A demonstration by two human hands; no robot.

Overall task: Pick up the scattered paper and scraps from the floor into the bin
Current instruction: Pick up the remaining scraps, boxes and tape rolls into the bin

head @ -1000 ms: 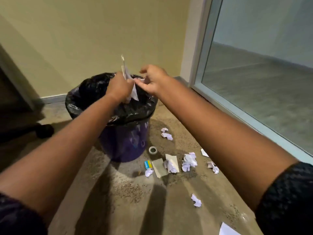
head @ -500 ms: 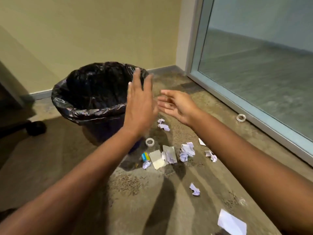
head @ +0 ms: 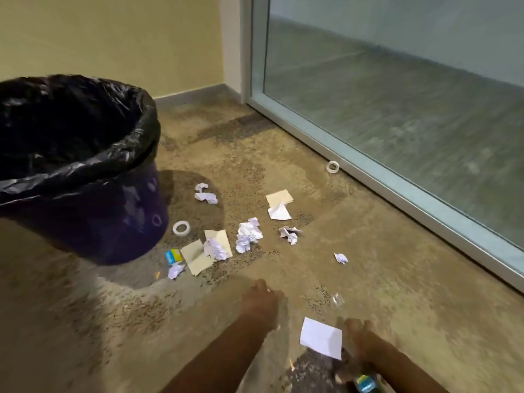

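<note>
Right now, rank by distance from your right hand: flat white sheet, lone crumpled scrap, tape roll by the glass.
1. flat white sheet, just left of the right hand.
2. lone crumpled scrap, straight ahead.
3. tape roll, farthest, by the glass door.

Bin purple, liner black; scraps white; cards cream; floor speckled tan; wall yellow.

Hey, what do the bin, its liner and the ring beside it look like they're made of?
Bin liner: thin black plastic film, glossy, judging by crinkles and highlights.
Bin: likely rigid purple plastic, smooth, dull sheen.
Ring: probably a roll of clear tape, whitish and translucent; too small to be sure.
</note>
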